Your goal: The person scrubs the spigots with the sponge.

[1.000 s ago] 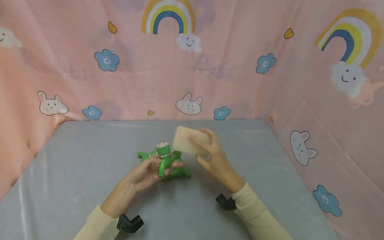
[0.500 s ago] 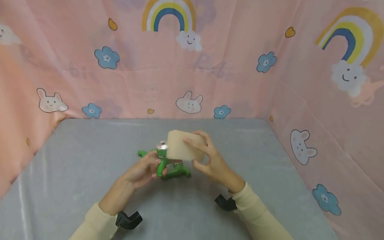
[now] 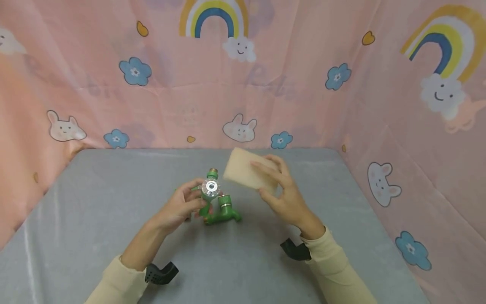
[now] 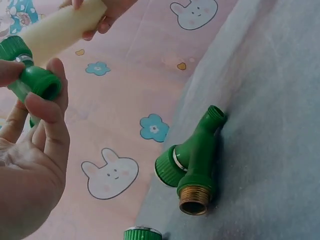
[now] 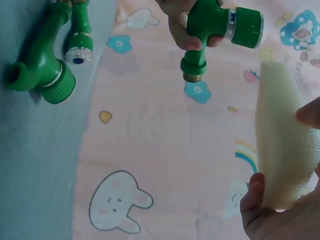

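Observation:
My left hand (image 3: 172, 213) grips a green tap (image 3: 211, 188) above the table, its clear-topped knob facing the head camera and its brass threaded end pointing away. In the left wrist view, finger and thumb pinch the body of this held tap (image 4: 37, 80) near its open spout. To the right, my right hand (image 3: 288, 200) holds a cream sponge (image 3: 244, 169) between thumb and fingers, apart from the tap. The right wrist view shows a gap between the sponge (image 5: 280, 135) and the held tap (image 5: 205, 25).
A second green tap (image 3: 224, 216) lies on the grey tabletop (image 3: 243, 270) just beyond the left hand. A third green tap (image 5: 80, 35) lies near it, mostly hidden in the head view. Pink printed cloth (image 3: 296, 114) hangs behind and at the sides.
The sponge first came left against the held tap, then moved back right and away from it. The left hand turned the tap, bringing its knob toward the head camera and its threaded end into view.

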